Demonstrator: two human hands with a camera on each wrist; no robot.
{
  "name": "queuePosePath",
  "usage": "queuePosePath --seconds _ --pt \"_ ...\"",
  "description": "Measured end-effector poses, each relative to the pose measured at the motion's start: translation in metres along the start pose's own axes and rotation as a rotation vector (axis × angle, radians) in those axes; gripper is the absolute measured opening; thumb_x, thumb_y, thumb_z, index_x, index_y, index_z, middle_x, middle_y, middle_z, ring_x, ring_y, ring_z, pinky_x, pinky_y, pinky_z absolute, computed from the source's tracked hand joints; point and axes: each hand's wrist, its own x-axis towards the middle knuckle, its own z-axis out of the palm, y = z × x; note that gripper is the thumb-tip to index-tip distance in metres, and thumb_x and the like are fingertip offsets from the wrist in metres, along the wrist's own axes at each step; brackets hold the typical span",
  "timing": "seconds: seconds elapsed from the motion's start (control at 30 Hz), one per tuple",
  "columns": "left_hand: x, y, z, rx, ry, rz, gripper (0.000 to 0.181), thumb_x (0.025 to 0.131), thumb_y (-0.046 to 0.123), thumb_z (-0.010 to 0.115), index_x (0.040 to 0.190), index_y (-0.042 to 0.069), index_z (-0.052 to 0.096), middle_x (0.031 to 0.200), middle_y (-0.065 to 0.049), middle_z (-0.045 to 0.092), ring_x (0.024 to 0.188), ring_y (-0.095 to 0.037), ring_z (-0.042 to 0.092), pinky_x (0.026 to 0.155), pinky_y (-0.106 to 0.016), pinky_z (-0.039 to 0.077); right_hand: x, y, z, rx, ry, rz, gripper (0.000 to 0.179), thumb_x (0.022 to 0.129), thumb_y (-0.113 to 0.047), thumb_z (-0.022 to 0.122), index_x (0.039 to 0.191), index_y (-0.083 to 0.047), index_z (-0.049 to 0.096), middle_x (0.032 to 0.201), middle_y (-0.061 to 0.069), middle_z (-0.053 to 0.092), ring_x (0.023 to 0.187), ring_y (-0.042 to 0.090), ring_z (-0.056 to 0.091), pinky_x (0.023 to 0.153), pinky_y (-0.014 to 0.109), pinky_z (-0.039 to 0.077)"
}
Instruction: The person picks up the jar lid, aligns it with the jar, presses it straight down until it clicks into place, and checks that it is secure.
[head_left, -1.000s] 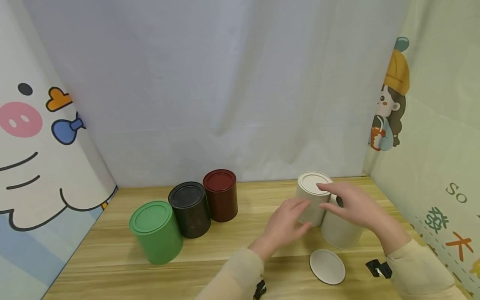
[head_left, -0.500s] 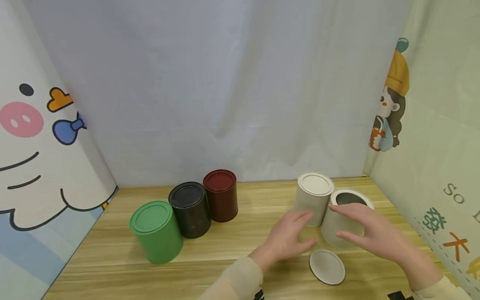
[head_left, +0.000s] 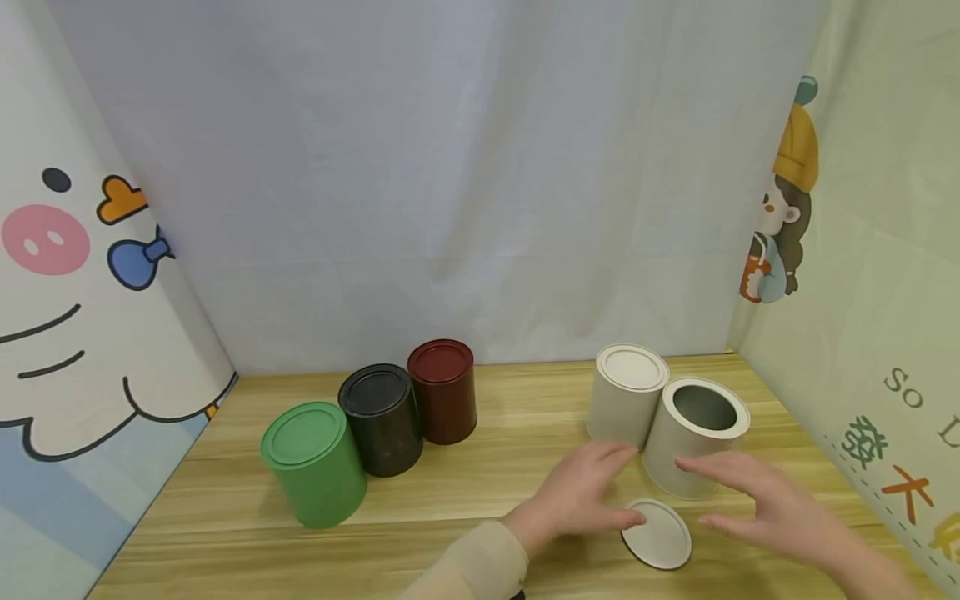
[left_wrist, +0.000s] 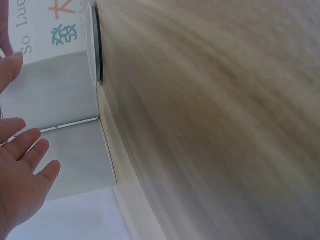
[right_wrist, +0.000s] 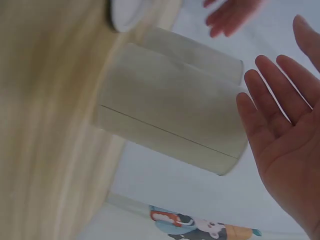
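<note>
My left hand [head_left: 576, 498] is above the table with its fingers spread and nothing held. In the head view its thumb overlaps the left edge of a round white lid [head_left: 657, 535] lying on the wood. On the lid's other side hovers my right hand [head_left: 776, 510], fingers extended and palm turned inward, also holding nothing. Just beyond it stands a white can [head_left: 678, 454] without a lid, its dark inside showing. A second white can [head_left: 624, 408], lidded, stands against it at the back. In the right wrist view the open palm [right_wrist: 290, 135] faces the white cans.
To the left a green can [head_left: 315, 467], a black can [head_left: 381, 421] and a dark red can [head_left: 444, 392] stand in a slanting row, all lidded. A pale curtain [head_left: 480, 183] closes off the back of the wooden table [head_left: 480, 483]. Printed cloths hang at both sides.
My right hand has drawn back from over the white cans toward the front right, uncovering the can's mouth. My left hand has shifted slightly right and forward, closer to the lid. The cans stay put.
</note>
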Motion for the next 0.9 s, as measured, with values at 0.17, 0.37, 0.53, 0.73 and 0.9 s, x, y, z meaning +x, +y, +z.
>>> queuePosePath --seconds 0.17,0.37,0.53,0.73,0.9 --pt "0.0 0.0 0.003 0.038 -0.045 0.028 0.083 0.081 0.054 0.076 0.145 0.008 0.05 0.145 -0.005 0.051 0.132 -0.016 0.047 0.109 -0.024 0.034 -0.016 0.001 0.014 -0.059 -0.064 0.044 0.074 0.063 -0.023 0.093 0.131 -0.017 0.065 0.122 -0.005 0.067 0.111 0.008 0.058 0.1 0.007 0.029" --pt "-0.003 -0.001 0.01 0.087 -0.083 0.051 0.086 0.078 0.057 0.078 0.145 0.012 0.051 0.145 -0.003 0.051 0.132 -0.014 0.047 0.108 -0.023 0.035 -0.029 0.005 0.026 -0.059 -0.127 0.079 0.075 0.066 -0.029 0.092 0.134 -0.018 0.062 0.126 -0.005 0.064 0.114 0.008 0.056 0.101 0.005 0.026" --pt "-0.007 -0.001 0.014 0.087 -0.109 0.033 0.086 0.075 0.057 0.081 0.144 0.012 0.053 0.144 0.0 0.052 0.129 -0.012 0.048 0.107 -0.021 0.036 -0.037 0.01 0.033 -0.031 -0.157 0.082 0.074 0.07 -0.032 0.09 0.135 -0.012 0.061 0.128 -0.003 0.063 0.118 0.006 0.052 0.102 0.005 0.023" --pt "-0.008 -0.001 0.015 0.091 -0.153 0.025 0.086 0.075 0.056 0.082 0.143 0.013 0.053 0.145 0.002 0.052 0.129 -0.011 0.048 0.106 -0.021 0.037 -0.043 0.016 0.041 -0.027 -0.19 0.085 0.074 0.074 -0.04 0.087 0.136 -0.009 0.06 0.13 0.002 0.062 0.119 0.009 0.053 0.102 0.005 0.025" --pt "-0.008 -0.004 0.018 0.069 -0.166 0.028 0.085 0.073 0.054 0.084 0.141 0.012 0.055 0.14 0.002 0.056 0.126 -0.009 0.051 0.104 -0.018 0.037 -0.045 0.019 0.049 -0.051 -0.187 0.068 0.077 0.072 -0.044 0.087 0.135 -0.008 0.061 0.129 0.005 0.061 0.117 0.012 0.054 0.102 0.005 0.022"
